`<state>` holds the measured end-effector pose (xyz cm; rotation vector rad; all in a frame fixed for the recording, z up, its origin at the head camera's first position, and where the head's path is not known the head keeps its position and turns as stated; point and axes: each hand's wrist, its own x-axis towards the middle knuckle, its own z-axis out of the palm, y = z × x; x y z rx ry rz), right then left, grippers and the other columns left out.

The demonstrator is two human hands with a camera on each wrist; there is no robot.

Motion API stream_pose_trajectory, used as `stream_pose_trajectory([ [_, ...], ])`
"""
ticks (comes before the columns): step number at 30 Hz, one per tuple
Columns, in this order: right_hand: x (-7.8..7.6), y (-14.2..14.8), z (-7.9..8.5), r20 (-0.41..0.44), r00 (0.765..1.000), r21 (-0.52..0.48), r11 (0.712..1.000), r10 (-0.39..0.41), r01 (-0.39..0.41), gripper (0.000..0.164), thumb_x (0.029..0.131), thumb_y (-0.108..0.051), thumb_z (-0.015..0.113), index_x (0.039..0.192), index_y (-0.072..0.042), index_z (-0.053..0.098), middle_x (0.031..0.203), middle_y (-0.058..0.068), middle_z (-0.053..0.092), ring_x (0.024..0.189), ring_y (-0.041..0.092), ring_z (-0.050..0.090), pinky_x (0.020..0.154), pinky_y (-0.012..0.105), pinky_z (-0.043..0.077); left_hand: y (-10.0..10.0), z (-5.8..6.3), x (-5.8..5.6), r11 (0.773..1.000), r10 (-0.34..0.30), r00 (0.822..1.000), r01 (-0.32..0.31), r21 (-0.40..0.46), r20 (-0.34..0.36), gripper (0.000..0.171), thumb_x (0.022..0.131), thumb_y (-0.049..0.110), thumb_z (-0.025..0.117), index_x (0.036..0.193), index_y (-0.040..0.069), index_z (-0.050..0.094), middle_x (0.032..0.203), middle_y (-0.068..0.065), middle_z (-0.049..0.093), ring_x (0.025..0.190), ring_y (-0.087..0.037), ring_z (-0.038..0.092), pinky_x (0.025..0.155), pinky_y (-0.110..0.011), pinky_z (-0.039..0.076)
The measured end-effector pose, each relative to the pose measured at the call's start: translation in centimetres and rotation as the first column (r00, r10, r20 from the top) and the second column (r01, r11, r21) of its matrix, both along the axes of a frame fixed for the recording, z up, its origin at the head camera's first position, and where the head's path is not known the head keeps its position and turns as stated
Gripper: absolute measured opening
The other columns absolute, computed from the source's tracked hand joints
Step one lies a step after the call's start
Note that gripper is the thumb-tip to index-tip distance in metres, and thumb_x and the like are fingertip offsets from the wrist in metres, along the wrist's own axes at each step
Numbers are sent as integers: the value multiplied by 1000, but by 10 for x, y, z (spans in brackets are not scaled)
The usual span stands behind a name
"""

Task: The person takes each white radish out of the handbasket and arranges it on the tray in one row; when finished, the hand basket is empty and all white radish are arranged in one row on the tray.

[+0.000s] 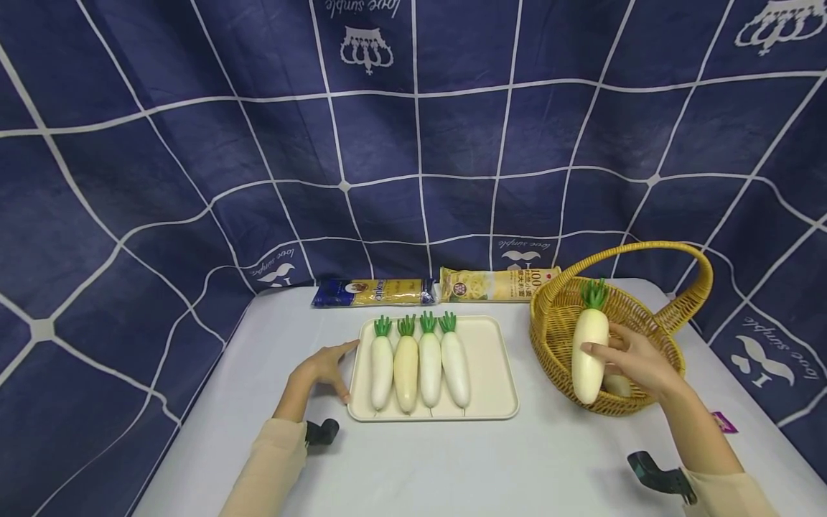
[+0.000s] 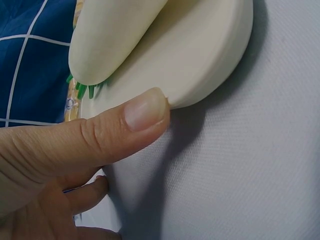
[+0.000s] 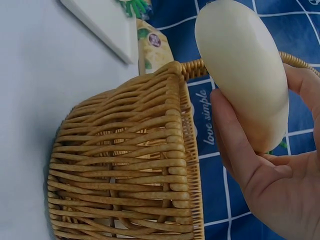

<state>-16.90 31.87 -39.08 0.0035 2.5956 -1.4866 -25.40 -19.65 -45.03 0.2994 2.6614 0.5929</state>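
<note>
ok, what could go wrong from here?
1. The right hand holds one radish round its middle; it might slip and drop into the basket.
2. That radish or the forearm could bump the basket's arched handle.
3. The left hand is at the tray's edge; a nudge might roll the four radishes.

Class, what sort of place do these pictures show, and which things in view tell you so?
Probably a tabletop staged for a demonstration: a checked navy cloth hangs behind the white table, and four radishes lie side by side on a cream tray.
</note>
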Motion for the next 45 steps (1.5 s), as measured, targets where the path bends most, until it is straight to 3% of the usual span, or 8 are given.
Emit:
stream_pose_trajectory([
  [8,6,-1,-2,17,1000,3,1000,-9,9,86,91,-30,59,143,15,9,130,43,39,104,40,59,81,48,55,-1,-1,-1,1000,-3,1000,3,0,-7,117,43,15,93,145,7,36,139,-27,42,129,-47,36,103,-62,34],
  [15,13,-2,-7,36,999,-85,996,4,-1,89,90,-25,61,145,11,1,135,43,33,105,34,59,79,41,55,-2,-2,-1,1000,-2,1000,2,0,-6,117,43,17,93,145,8,35,139,-27,42,129,-46,36,103,-62,34],
  [22,18,-8,-10,10,999,-140,989,-37,38,83,89,-23,64,144,10,12,138,39,31,101,27,61,79,42,57,-3,-2,0,1000,-7,1000,7,3,-9,117,43,16,93,145,7,36,140,-27,42,129,-47,36,103,-61,33],
  [29,22,-14,-13,-35,997,-145,988,-63,57,76,88,-21,64,142,11,21,136,34,40,91,1,61,76,33,55,-3,-3,-1,1000,-17,1000,17,-4,-14,117,43,16,93,145,7,36,140,-27,41,129,-47,36,103,-62,33],
  [32,23,-16,-13,-39,997,-142,988,-69,62,78,88,-20,65,143,11,19,137,35,37,91,-3,60,76,28,54,-3,-3,-1,1000,-14,1000,14,-6,-8,117,43,17,93,145,8,35,140,-27,41,130,-47,36,103,-61,33],
  [38,24,-23,-14,-58,996,-127,990,-73,65,79,86,-19,67,142,12,20,137,35,38,98,6,61,79,23,53,-2,-3,-2,1000,6,1000,-6,-1,11,120,42,19,93,146,9,34,142,-26,39,131,-45,34,105,-60,32],
  [45,22,-31,-12,-99,994,-105,994,-39,28,76,85,-18,69,140,11,25,134,32,42,113,40,56,84,35,56,-1,-3,-3,1000,22,1000,-22,1,12,121,41,20,93,146,11,34,144,-24,39,132,-45,33,106,-61,31],
])
